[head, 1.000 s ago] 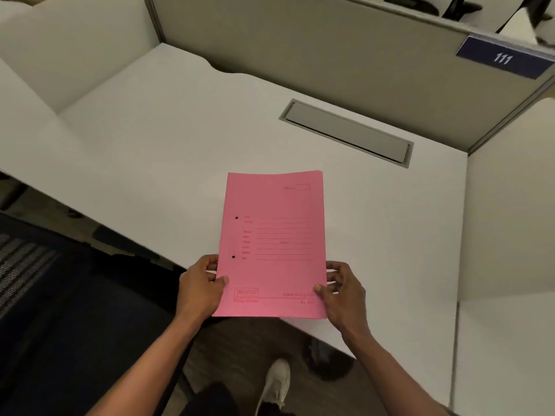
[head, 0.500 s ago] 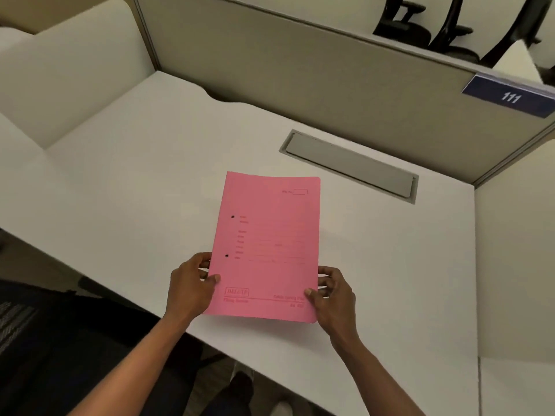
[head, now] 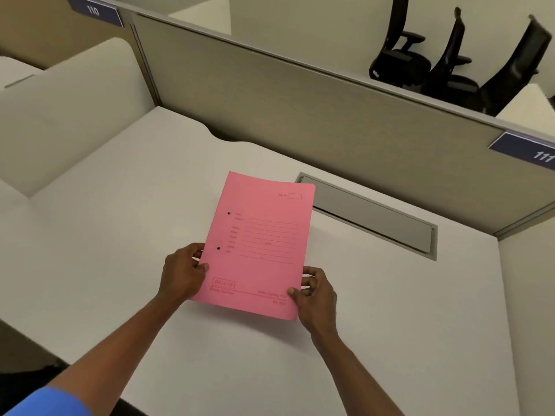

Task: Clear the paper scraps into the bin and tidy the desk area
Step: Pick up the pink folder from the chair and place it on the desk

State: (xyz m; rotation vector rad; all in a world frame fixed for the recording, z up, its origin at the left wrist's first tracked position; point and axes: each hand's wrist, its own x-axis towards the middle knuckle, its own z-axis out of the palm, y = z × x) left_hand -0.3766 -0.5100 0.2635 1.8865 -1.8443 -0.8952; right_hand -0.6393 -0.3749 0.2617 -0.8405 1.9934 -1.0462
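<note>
In the head view the white desk (head: 120, 235) shows no paper scraps and no bin is in sight, so the clearing looks done or lies out of frame, and tidying this pink folder (head: 258, 244) seems the step in hand. The folder, a thin printed cover with two punched holes along its 9 o'clock edge, is held over the desk's middle, its 12 o'clock edge slightly curled near the grey cable tray (head: 375, 217). The left hand (head: 183, 273) is clamped on its 7 o'clock corner and the right hand (head: 316, 295) on its 5 o'clock corner.

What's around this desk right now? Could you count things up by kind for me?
Pink card folders with two punched holes, gripped by the left hand and the right hand: 1
Grey cable flaps set in the white desk: 1
Navy number plates: 2
Black office chairs beyond the partition: 3, I think
Total: 7
</note>
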